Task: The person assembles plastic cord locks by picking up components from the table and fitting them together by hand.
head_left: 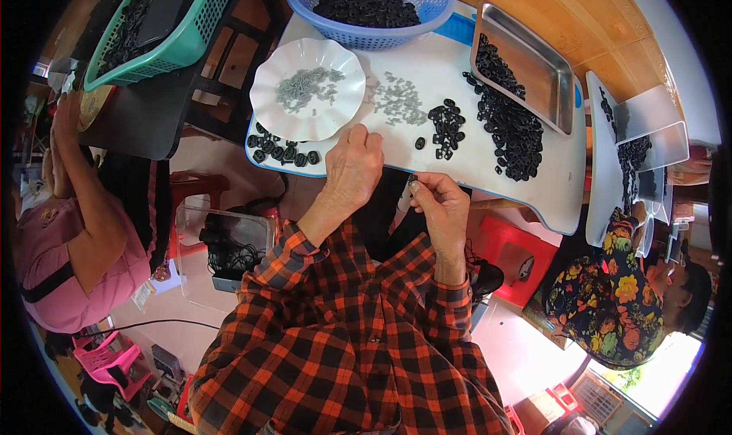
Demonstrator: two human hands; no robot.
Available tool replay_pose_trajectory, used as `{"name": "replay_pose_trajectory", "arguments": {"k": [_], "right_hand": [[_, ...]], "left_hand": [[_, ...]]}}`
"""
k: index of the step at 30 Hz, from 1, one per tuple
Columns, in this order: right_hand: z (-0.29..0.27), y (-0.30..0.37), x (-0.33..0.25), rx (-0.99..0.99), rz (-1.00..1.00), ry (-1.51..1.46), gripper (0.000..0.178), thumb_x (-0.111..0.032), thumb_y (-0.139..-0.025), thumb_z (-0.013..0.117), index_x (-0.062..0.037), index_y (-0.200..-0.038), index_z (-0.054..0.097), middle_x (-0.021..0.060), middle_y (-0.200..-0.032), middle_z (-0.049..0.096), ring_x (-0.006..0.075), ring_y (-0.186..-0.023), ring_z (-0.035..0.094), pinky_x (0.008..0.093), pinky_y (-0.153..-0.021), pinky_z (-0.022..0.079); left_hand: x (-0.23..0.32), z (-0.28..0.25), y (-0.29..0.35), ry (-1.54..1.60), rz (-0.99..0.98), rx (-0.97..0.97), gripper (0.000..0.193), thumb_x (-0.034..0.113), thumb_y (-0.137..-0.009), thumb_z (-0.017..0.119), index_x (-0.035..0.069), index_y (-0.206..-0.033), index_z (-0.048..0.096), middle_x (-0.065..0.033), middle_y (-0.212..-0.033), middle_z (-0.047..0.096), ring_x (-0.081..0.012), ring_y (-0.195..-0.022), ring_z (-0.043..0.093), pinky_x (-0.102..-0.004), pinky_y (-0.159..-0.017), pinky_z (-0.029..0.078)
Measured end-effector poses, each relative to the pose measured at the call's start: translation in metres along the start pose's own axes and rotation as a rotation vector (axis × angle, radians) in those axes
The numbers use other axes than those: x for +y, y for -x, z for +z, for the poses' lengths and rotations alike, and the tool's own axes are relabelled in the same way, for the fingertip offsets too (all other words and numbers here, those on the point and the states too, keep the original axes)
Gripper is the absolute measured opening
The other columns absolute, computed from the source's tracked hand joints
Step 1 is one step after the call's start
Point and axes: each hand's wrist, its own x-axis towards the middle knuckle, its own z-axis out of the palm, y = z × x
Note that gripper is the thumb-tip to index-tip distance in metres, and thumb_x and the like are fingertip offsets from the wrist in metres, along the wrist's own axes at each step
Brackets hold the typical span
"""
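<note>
My left hand (353, 166) is closed with curled fingers over the front edge of the white table (473, 177); what it holds, if anything, is hidden. Just past the edge, my right hand (442, 210) pinches a small black plastic piece (412, 179) between thumb and forefinger. Beyond my left hand, a scalloped white plate (265, 63) bears a pile of small clear-grey pieces (303, 89). More loose clear-grey pieces (399, 99) lie to its right, beside a small group of black pieces (446, 128). Several black oval pieces (285, 154) sit at the plate's near side.
A purple-blue basket (343, 32) of black parts stands at the back. On the right, a metal tray (555, 80) tilts over a heap of black pieces (512, 134). Red stool (507, 256) below. People work on both sides; a green basket (200, 25) is far left.
</note>
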Motion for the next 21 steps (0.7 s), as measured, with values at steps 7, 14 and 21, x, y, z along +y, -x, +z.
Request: {"name": "replay_pose_trajectory", "arguments": {"k": [7, 14, 21], "right_hand": [[0.0, 0.0, -0.003, 0.062, -0.014, -0.048, 0.011, -0.006, -0.084, 0.063, 0.0007, -0.092, 0.061, 0.0013, -0.073, 0.061, 0.0055, -0.063, 0.055, 0.0191, -0.056, 0.045], [0.005, -0.001, -0.003, 0.144, -0.175, -0.257, 0.007, -0.005, -0.086, 0.061, -0.0014, -0.092, 0.06, 0.001, -0.083, 0.061, 0.006, -0.075, 0.054, 0.0196, -0.069, 0.043], [0.011, 0.003, -0.002, 0.129, -0.187, -0.455, 0.008, -0.005, -0.088, 0.06, -0.0016, -0.095, 0.058, 0.0023, -0.09, 0.06, 0.0067, -0.078, 0.053, 0.0194, -0.07, 0.043]], "left_hand": [[0.001, 0.004, -0.001, 0.007, 0.002, 0.005, 0.014, 0.002, -0.071, 0.063, 0.005, -0.083, 0.056, -0.0097, -0.078, 0.049, -0.0295, -0.069, 0.057, -0.0383, -0.053, 0.048], [0.029, -0.018, 0.007, 0.905, -0.168, -0.216, 0.006, 0.003, -0.08, 0.059, -0.002, -0.085, 0.061, -0.0088, -0.071, 0.059, -0.0179, -0.058, 0.06, -0.028, -0.051, 0.046], [0.04, -0.012, 0.014, 1.468, -0.577, -0.515, 0.013, 0.011, -0.09, 0.058, -0.002, -0.09, 0.061, -0.001, -0.07, 0.059, -0.0061, -0.055, 0.054, -0.0194, -0.05, 0.047]]}}
